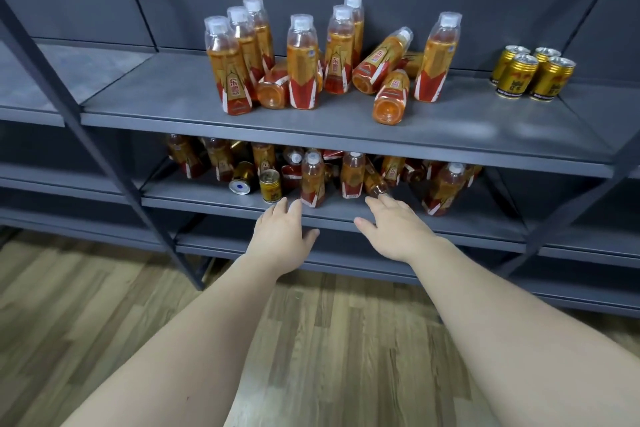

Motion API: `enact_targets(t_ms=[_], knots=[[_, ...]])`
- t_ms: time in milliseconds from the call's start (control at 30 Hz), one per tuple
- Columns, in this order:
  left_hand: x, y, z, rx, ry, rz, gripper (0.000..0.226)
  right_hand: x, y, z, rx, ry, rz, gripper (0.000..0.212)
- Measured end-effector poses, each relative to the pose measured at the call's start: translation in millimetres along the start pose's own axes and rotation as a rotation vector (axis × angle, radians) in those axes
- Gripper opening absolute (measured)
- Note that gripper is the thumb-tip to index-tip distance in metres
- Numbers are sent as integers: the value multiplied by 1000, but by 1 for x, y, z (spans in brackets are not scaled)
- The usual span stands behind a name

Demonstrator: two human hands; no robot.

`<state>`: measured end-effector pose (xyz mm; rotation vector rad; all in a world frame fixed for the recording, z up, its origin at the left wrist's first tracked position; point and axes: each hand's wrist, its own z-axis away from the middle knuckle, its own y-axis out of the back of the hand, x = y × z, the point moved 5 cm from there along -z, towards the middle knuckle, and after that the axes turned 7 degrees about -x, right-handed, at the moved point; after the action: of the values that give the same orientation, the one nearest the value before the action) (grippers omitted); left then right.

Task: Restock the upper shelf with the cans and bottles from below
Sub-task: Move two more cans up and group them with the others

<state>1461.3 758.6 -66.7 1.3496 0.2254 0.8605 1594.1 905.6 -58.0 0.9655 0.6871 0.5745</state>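
left hand, right hand, outstretched (palms down)

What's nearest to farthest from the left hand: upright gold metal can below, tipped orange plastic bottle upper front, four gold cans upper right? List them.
1. Upright gold can, by left hand.
2. Tipped orange bottle, upper front.
3. Four gold cans, upper right.

The front edge of the upper shelf hides the caps and shoulders of the back-row bottles on the lower shelf, and the shadow there blurs them, so their number cannot be told. Up top, a lying bottle is half covered by the upright ones beside it. The print on the gold cans is too small to read. Whether the fingertips of the right hand touch the tilted bottle cannot be told. Both forearms run off the bottom edge, and a neighbouring shelf runs off the left.
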Motion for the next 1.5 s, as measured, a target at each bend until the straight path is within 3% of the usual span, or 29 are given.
enact_targets(t_ms=[667,1500], knots=[[-105,21,-57,-44,12,49,65,-94,-22,-74,-56,-16,44,65],[-170,-30,-152,-179,190,134,69,-116,-76,-222,-253,94,-31,65]])
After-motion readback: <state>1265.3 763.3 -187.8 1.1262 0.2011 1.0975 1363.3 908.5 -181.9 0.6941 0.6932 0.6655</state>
